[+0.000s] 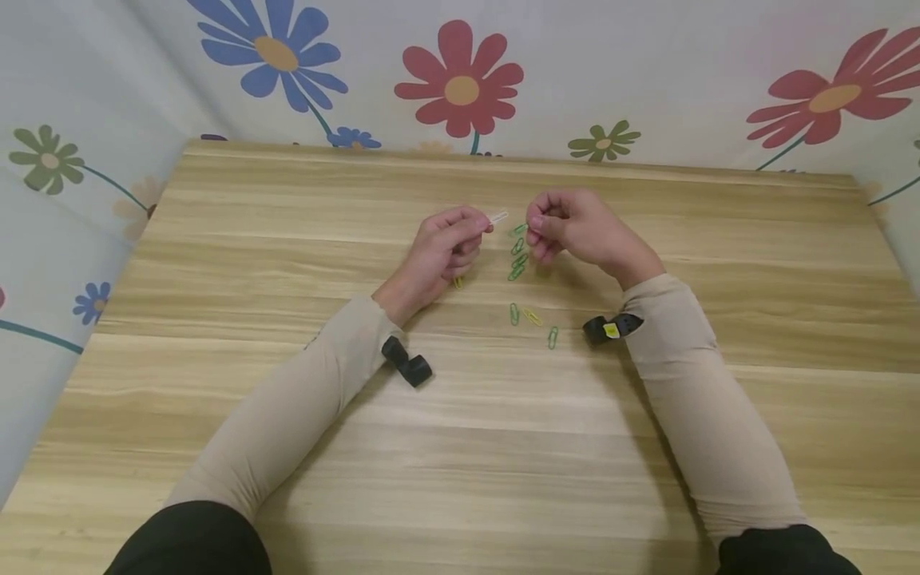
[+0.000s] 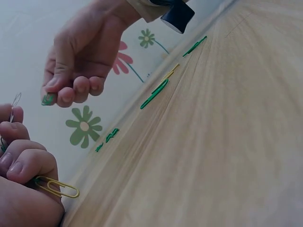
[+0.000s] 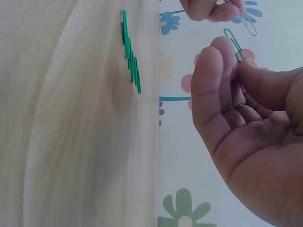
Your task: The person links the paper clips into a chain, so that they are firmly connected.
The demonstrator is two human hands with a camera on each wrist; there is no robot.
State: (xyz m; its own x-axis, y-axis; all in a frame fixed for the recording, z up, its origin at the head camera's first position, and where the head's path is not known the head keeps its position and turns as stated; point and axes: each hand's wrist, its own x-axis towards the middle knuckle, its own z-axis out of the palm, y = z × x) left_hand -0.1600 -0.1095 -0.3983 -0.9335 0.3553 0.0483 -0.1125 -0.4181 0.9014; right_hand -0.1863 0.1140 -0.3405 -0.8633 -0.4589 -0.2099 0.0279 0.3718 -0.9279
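Dark sleeves (image 1: pixel 197 543) near; farther, the left hand (image 1: pixel 440 251) pinches a pale paperclip (image 1: pixel 499 217), curled fingers holding a yellow paperclip (image 2: pixel 59 186); right hand (image 1: pixel 584 228) pinches a green paperclip (image 3: pixel 233 41)

We see a wood-grained desk (image 1: pixel 460 463) and, beyond its far edge, a pale backdrop (image 1: pixel 647 64), perhaps fabric, bearing a large blue flower (image 1: pixel 276 54), a red flower (image 1: pixel 461 90) to its right and a green flower (image 1: pixel 604 144) farther right.
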